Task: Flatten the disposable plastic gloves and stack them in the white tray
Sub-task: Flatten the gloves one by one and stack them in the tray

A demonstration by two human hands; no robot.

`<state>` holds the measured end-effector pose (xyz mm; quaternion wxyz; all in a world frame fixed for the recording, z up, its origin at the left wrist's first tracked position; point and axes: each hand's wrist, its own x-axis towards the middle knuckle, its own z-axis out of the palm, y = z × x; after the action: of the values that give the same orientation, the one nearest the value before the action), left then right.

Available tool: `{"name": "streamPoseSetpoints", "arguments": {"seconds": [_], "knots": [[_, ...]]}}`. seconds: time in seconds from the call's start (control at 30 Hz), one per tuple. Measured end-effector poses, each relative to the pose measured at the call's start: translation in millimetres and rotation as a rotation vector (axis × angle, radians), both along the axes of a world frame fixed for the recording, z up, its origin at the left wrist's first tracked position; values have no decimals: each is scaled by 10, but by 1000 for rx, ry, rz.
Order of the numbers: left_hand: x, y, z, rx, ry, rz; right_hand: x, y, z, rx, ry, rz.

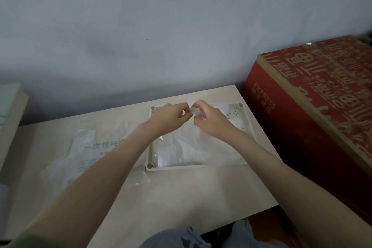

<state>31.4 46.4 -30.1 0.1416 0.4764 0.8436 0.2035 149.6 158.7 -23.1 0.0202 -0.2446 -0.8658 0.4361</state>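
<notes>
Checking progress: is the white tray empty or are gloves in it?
Not empty. Flattened clear gloves cover the tray floor, and the left hand and right hand pinch a bunched glove over its far end.

Left hand (171, 118) and right hand (211, 122) close together, fingers curled.

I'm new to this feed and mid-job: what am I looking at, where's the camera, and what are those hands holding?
No machine here: a person works bare-handed, filmed by one camera worn on their head, looking down. The left hand and right hand pinch a crumpled clear glove between them above the white tray, where flattened gloves lie. On the table, left of the tray, lies a green-printed glove packet. A red box stands to the right.
</notes>
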Motion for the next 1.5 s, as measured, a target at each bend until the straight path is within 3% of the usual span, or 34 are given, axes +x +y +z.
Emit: {"name": "streamPoseSetpoints", "arguments": {"seconds": [0.27, 0.47, 0.57, 0.8, 0.97, 1.1, 1.33, 1.5], "knots": [[-118, -33, -184, -137, 174, 59, -197, 76, -166, 25, 15, -60], [56, -118, -356, 247, 536, 89, -359, 136, -286, 262, -31, 8], [189, -160, -442, 274, 500, -34, -403, 134, -313, 327, -50, 13], [181, -268, -741, -269, 306, -114, -400, 137, -392, 358, -55, -143], [149, -255, -734, -299, 215, -109, -315, 327, -349, 303, 0, -149], [129, -232, -722, -329, 211, -104, -245, 452, -303, 404, 62, -203], [152, -223, -742, -348, 218, -91, -84, 480, -223, 817, 131, -255], [178, -203, -747, -359, 212, -63, 114, -54, -306, 993, 350, -37]]}}
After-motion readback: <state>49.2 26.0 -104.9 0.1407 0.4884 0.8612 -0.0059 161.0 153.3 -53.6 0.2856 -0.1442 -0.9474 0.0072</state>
